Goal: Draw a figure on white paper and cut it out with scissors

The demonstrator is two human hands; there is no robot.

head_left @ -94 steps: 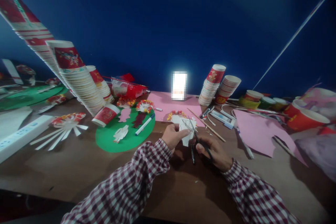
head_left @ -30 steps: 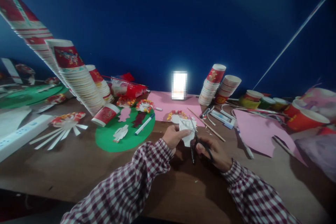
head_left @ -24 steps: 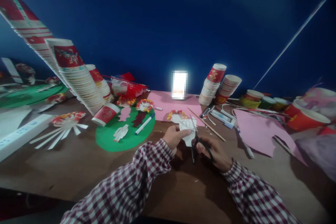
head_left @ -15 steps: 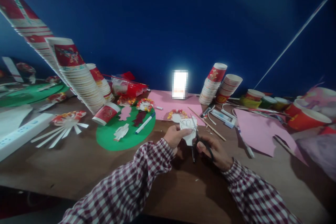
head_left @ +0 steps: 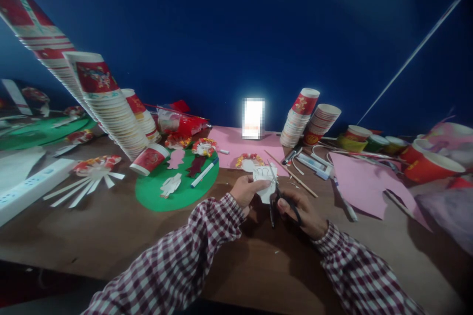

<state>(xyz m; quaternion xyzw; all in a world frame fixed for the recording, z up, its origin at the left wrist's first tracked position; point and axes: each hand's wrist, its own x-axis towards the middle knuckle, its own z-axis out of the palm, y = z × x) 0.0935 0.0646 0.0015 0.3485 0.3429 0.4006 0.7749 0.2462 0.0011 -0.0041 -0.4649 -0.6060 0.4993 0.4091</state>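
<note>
My left hand (head_left: 247,192) pinches a small piece of white paper (head_left: 266,198) with a drawn outline on it, thumb on top. Black-handled scissors (head_left: 294,212) are gripped in my right hand (head_left: 305,211), the fingers wrapped round the loops. The blades stand apart and lie across the paper's right side. Just beyond the paper is a round piece with a red and yellow rim (head_left: 250,162). To the left, a green paper disc (head_left: 148,199) bears pink, dark red and white cutouts (head_left: 171,185) and a blue-and-white marker (head_left: 204,173).
Tall stacks of paper cups (head_left: 111,108) lean at the left, with shorter stacks (head_left: 300,118) at the back right. A bright blurred screen (head_left: 253,118) stands behind pink paper (head_left: 229,140). Another cut pink sheet (head_left: 364,182), a wooden stick (head_left: 301,181) and a white power strip (head_left: 35,189) lie around.
Almost nothing differs. The white paper and the scissors have shifted very slightly, with both hands keeping their hold.
</note>
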